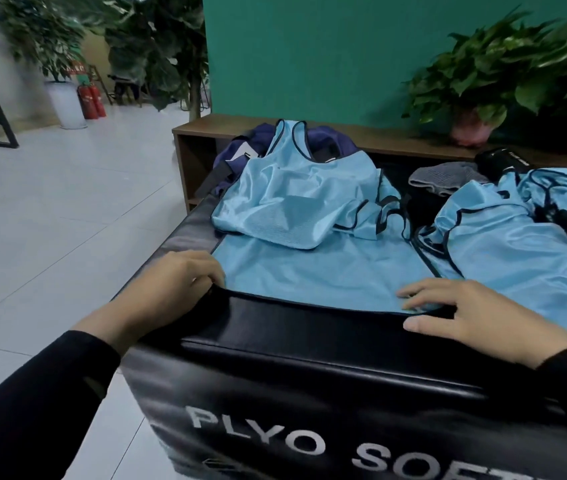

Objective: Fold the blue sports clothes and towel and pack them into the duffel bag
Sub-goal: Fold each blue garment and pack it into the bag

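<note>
- Left hand (174, 282): pinches the near corner of a blue vest (313, 275) flat on the black box (309, 344).
- Right hand (465, 313): fingers flat on the hem.
- Duffel bag (240, 150): behind, under another vest (295, 195).
- Step: folding; next probably needs lifting the hem.

Single head cam, wide-angle, worn by the person, pitched forward and down. Close on the black padded vinyl box (327, 344) at its near edge; both forearms enter from the bottom corners. Faces the teal wall (309, 53). Periphery probably motion-blurred, heavy distortion there. No second view.
</note>
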{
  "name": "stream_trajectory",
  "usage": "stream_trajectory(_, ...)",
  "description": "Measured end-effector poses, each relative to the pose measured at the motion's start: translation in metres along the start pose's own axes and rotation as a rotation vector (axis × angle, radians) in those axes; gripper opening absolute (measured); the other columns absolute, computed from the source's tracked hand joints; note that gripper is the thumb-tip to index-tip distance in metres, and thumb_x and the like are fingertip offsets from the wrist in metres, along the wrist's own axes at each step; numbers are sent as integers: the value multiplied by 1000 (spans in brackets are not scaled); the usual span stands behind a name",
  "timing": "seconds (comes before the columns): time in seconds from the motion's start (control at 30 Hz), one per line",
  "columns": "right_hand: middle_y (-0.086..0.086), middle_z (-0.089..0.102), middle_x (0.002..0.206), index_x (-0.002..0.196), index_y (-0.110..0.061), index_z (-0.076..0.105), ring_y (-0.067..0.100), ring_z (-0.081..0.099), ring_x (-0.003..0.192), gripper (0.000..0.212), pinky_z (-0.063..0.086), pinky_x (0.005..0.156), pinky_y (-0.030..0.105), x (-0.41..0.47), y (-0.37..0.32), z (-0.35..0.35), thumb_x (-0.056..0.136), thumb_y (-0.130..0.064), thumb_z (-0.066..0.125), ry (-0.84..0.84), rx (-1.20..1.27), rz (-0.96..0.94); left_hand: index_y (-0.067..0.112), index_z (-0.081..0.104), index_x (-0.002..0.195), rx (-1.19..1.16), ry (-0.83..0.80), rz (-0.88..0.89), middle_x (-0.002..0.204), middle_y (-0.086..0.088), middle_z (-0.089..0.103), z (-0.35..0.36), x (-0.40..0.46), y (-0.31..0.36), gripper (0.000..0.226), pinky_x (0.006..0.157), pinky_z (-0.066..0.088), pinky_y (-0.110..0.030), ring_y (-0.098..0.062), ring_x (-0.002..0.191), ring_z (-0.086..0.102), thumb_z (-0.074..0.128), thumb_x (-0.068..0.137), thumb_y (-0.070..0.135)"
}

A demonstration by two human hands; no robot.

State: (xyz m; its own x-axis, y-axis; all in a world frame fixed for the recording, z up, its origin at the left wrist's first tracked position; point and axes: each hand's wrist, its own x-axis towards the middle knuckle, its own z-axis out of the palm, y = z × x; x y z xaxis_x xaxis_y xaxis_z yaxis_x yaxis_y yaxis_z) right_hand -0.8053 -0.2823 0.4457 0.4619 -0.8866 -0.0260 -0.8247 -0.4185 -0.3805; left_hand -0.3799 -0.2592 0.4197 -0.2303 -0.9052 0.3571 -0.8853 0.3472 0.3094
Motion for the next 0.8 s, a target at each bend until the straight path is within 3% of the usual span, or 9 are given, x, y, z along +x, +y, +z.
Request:
stream_trajectory(0.13,-36,65,107,97,-38,76,-9,59,107,38,45,95,22,7,-13,0,79,-66,58,314,74,-39,22,72,103,-42,258,-180,96,3,74,-6,-2,2,21,79,51,-37,-25,84,65,55,93,13)
stream_trajectory(0.23,-28,68,105,101,-33,76,-9,58,106,23,46,97,25,30,-24,4,92,-48,61,421,93,-62,25,67,110,-65,326,-243,92,-2,72,-5,12,7,20,76,52,-40,-28,78,60,57,96,18)
stream_trajectory(0.43,-20,64,123,124,-28,69,-3,54,114,25,37,98,15,99,-53,26,101,-31,58,339,152,-80,25,72,107,-69,209,-170,107,7,71,21,62,26,15,88,49,-34,-17,100,64,63,95,22)
stream_trajectory(0.63,3,55,143,145,-16,52,21,53,129,41,36,105,26,153,-50,34,104,-16,52,348,71,97,26,57,138,77,72,-167,141,11,52,62,96,21,39,108,32,-37,-18,135,43,56,99,26)
stream_trajectory(0.7,6,58,135,137,-16,57,25,55,124,34,40,101,30,159,-45,39,103,-16,55,349,35,133,27,60,131,90,81,-235,137,12,53,66,100,15,31,99,25,-36,-16,133,42,51,101,26)
stream_trajectory(0.77,2,61,105,104,-20,62,23,58,100,5,42,79,29,166,-39,43,100,-20,59,397,4,149,27,67,107,90,136,-301,119,12,59,67,103,8,18,87,20,-35,-16,119,48,51,101,25)
stream_trajectory(0.8,0,57,94,95,-17,61,20,55,88,6,39,71,29,168,-37,44,99,-22,61,422,-5,153,26,68,97,98,169,-322,110,10,60,67,104,4,18,84,19,-35,-17,111,50,51,100,21)
